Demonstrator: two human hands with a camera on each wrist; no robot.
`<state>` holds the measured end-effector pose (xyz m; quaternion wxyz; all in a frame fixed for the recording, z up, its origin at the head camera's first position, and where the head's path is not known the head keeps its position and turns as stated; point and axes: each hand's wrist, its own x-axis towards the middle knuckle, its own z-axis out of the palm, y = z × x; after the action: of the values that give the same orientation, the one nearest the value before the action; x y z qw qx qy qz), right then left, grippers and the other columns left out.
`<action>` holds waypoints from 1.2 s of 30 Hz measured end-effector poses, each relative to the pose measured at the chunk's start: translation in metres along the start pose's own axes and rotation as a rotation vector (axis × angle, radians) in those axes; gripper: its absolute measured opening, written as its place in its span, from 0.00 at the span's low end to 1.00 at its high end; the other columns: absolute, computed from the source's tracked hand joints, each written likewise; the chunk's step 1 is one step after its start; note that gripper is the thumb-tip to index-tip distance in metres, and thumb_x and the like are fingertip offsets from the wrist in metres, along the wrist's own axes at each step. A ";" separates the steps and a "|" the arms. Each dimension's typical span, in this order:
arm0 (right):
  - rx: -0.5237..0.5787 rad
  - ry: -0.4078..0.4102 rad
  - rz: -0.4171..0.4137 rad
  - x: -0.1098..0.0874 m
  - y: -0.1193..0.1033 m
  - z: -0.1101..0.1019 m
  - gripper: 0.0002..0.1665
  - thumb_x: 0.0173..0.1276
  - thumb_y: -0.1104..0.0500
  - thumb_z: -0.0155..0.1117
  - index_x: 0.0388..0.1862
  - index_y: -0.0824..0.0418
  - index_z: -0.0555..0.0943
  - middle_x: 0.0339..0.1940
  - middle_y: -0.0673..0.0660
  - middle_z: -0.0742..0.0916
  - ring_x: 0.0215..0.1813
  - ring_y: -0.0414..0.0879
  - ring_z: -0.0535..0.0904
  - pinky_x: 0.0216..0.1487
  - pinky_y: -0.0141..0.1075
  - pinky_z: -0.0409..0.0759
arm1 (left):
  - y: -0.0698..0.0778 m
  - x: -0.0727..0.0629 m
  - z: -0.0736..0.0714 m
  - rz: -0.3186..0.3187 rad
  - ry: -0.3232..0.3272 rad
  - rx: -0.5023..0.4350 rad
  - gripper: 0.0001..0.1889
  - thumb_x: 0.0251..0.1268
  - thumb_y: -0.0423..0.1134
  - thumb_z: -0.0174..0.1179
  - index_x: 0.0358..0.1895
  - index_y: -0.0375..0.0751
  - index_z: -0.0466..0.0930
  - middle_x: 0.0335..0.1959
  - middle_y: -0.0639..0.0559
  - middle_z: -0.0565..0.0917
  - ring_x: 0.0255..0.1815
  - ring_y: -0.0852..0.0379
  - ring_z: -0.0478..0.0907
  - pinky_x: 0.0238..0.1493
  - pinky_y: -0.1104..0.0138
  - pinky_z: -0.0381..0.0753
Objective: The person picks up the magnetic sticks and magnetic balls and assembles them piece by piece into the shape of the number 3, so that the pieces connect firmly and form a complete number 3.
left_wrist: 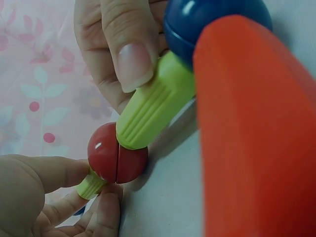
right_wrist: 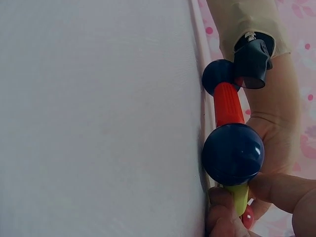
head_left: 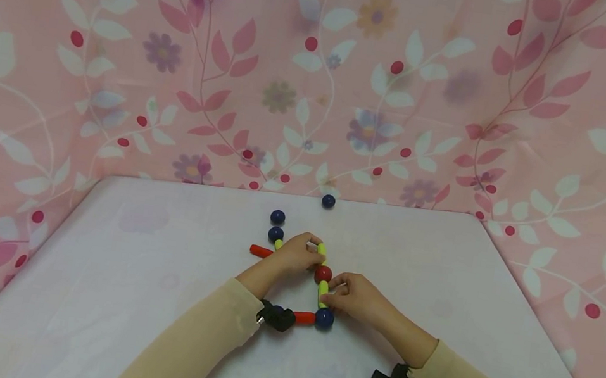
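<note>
My left hand (head_left: 297, 255) pinches a yellow-green rod (head_left: 322, 250) that sticks out of the far side of a red ball (head_left: 323, 274). Between thumb and fingers, my right hand (head_left: 360, 297) grips a second yellow-green rod (left_wrist: 155, 106), which joins the red ball to a blue ball (right_wrist: 233, 154). From that blue ball a red rod (right_wrist: 228, 103) runs left to another blue ball (right_wrist: 216, 76). In the head view, the left wrist's camera mostly covers this farther ball.
Beyond the left forearm lie a red rod (head_left: 260, 251) and the end of a yellow-green rod (head_left: 278, 245), partly hidden by the hand. Two blue balls (head_left: 276, 234) are close by, and a lone blue ball (head_left: 328, 201) sits at the far edge of the white table (head_left: 151, 297).
</note>
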<state>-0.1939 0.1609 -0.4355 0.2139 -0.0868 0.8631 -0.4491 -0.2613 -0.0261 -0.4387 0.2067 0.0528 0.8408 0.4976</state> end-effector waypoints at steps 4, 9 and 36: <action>-0.006 -0.001 0.010 0.001 -0.001 -0.001 0.20 0.66 0.56 0.72 0.47 0.69 0.78 0.25 0.53 0.87 0.28 0.44 0.80 0.32 0.35 0.78 | -0.001 0.001 0.000 -0.004 0.001 -0.006 0.21 0.71 0.42 0.62 0.62 0.42 0.72 0.42 0.47 0.81 0.40 0.53 0.80 0.47 0.63 0.80; -0.040 0.042 0.047 0.004 -0.001 -0.004 0.18 0.66 0.55 0.71 0.47 0.66 0.81 0.24 0.53 0.86 0.27 0.45 0.80 0.32 0.36 0.79 | -0.002 0.001 0.001 -0.005 0.003 -0.005 0.21 0.70 0.42 0.62 0.63 0.42 0.72 0.42 0.47 0.81 0.40 0.52 0.79 0.48 0.63 0.80; -0.083 0.121 0.055 0.030 -0.005 -0.003 0.13 0.69 0.54 0.69 0.44 0.62 0.82 0.27 0.54 0.83 0.27 0.46 0.77 0.31 0.34 0.76 | -0.005 -0.005 0.000 0.024 0.011 0.017 0.25 0.72 0.47 0.60 0.68 0.45 0.70 0.48 0.48 0.83 0.44 0.54 0.80 0.52 0.62 0.81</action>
<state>-0.2221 0.1507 -0.4386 0.1698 -0.0444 0.8944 -0.4114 -0.2566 -0.0298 -0.4412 0.1957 0.0617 0.8454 0.4932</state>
